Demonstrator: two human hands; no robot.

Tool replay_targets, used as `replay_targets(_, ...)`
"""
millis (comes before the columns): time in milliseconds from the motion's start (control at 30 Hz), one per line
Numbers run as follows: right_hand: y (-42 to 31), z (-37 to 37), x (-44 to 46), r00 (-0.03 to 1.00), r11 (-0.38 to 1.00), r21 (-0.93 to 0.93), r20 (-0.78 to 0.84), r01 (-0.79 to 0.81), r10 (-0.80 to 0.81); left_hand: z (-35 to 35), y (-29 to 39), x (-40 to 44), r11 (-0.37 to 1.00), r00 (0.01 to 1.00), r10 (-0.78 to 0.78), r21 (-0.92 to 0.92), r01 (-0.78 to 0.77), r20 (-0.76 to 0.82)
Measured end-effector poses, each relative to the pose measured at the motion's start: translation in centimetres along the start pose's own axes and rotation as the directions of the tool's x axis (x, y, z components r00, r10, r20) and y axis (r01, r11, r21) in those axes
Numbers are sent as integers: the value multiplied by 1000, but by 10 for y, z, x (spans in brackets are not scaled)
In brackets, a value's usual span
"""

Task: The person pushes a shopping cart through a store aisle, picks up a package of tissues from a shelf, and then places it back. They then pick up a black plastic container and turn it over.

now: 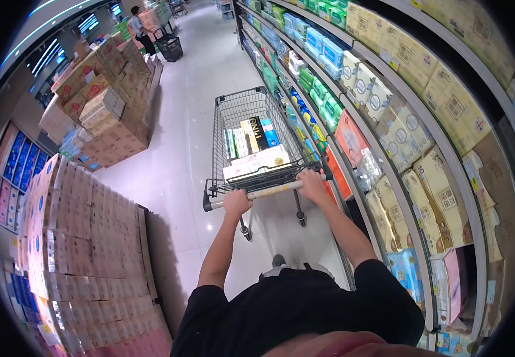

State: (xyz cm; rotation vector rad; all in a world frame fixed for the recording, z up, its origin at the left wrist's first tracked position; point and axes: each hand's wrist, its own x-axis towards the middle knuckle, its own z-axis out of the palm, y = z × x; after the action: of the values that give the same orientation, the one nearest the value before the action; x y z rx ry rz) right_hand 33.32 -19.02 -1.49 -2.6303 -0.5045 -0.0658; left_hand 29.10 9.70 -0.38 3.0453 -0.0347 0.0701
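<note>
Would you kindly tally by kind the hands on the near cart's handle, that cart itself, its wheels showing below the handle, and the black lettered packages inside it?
Hands on the handle: 2 (left hand, right hand)
Cart: 1
Wheels below the handle: 2
Black lettered package: 1
Total: 6

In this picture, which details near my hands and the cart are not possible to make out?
All in the head view:
Palms of the left hand and right hand: hidden by their own backs and the handle.
Floor of the cart beneath the packages: covered by them.
Small print on the white box: too small.
Contents of the distant dark basket: too far away.
</note>
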Motion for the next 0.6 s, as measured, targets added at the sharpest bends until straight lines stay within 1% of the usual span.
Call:
replay_targets(33,-6,1,-4,984,998,59,-179,30,-19,0,-3,9,1000,1000,-18,-2,18,-9)
replay_targets(67,-12,4,-10,936,990,119,-350,75,-29,-1,-5,17,1000,1000,-8,6,8,-1)
replay_targets(100,-17,6,-20,922,990,135,-386,37,18,-2,-9,24,1000,1000,0,16,0,9)
replay_targets(133,-15,10,-31,905,988,153,-421,-3,68,-4,-11,31,1000,1000,-25,18,25,2)
replay_targets(200,8,37,-57,920,958,280,-356,-64,166,-8,-14,46,1000,1000,-2,9,2,26)
replay_targets(233,29,62,-74,917,922,364,-311,-128,250,-6,-17,54,1000,1000,15,-2,-15,11)
replay_targets(267,56,95,-93,900,867,425,-217,-261,377,-4,-20,63,1000,1000,5,-1,-5,12)
replay_targets(300,89,133,-117,888,806,491,-129,-330,442,-2,-23,71,1000,1000,25,0,-25,16)
replay_targets(333,108,157,-141,776,688,407,90,-601,624,-1,-26,78,999,999,46,4,-47,18)
replay_targets(367,154,203,-174,885,840,278,164,-466,436,0,-27,83,999,999,41,8,-41,20)
replay_targets(400,173,220,-205,826,773,300,273,-560,493,0,-28,90,999,999,46,-4,-46,21)
replay_targets(433,192,246,-236,586,513,290,484,-808,650,-1,-27,99,999,999,50,-15,-49,19)
replay_targets(467,176,220,-252,335,228,247,625,-942,705,0,-27,108,999,999,42,-9,-42,12)
replay_targets(500,174,221,-273,184,47,223,648,-974,740,1,-27,117,999,999,42,28,-43,27)
replay_targets(533,165,177,-291,684,823,117,627,-556,373,2,-30,122,997,998,42,69,-45,50)
replay_targets(567,214,179,-356,684,822,129,633,-555,362,0,-33,124,996,998,38,83,-42,55)
replay_targets(600,219,190,-347,701,812,151,608,-564,373,-1,-33,129,996,998,50,70,-53,46)
